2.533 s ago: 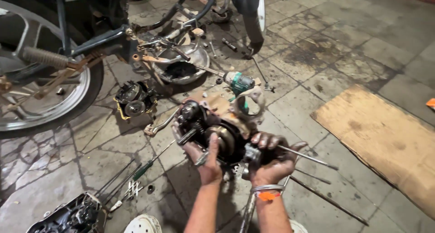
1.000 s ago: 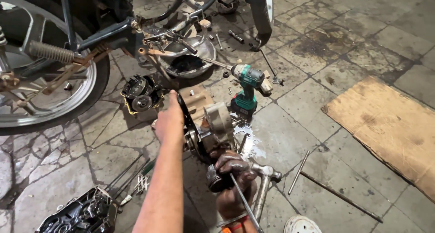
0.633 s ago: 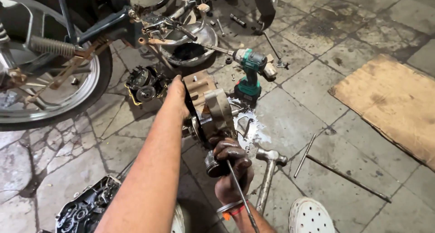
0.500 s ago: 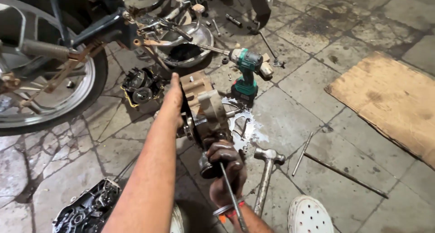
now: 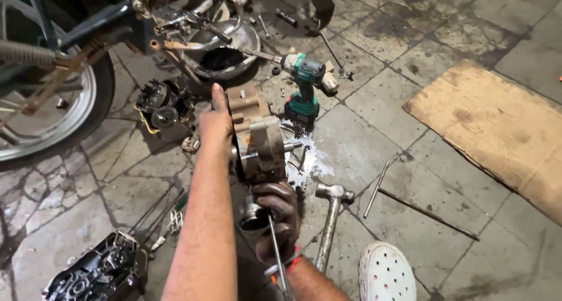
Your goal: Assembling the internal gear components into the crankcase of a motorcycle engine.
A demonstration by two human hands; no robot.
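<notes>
A greasy engine case (image 5: 256, 138) stands on edge on the stone floor, its shaft sticking out to the right. My left hand (image 5: 215, 124) presses flat against the case's left side, thumb pointing up. My right hand (image 5: 278, 216), black with grease, grips the lower end of the case by a round metal cylinder, and a thin metal rod (image 5: 277, 259) runs down along that wrist. A toothed sprocket (image 5: 303, 160) lies just right of the case.
A hammer (image 5: 331, 215) lies by my right hand, a green cordless drill (image 5: 304, 84) behind the case. A motorcycle wheel (image 5: 47, 96) stands at left, an oil bowl (image 5: 221, 43) beyond. Engine parts (image 5: 98, 270), loose rods (image 5: 430, 214), cardboard (image 5: 503, 125) and a white shoe (image 5: 385, 274) surround.
The engine case went from lying in both hands to standing on edge. My left hand moved up onto its left side while my right stayed gripping the lower end.
</notes>
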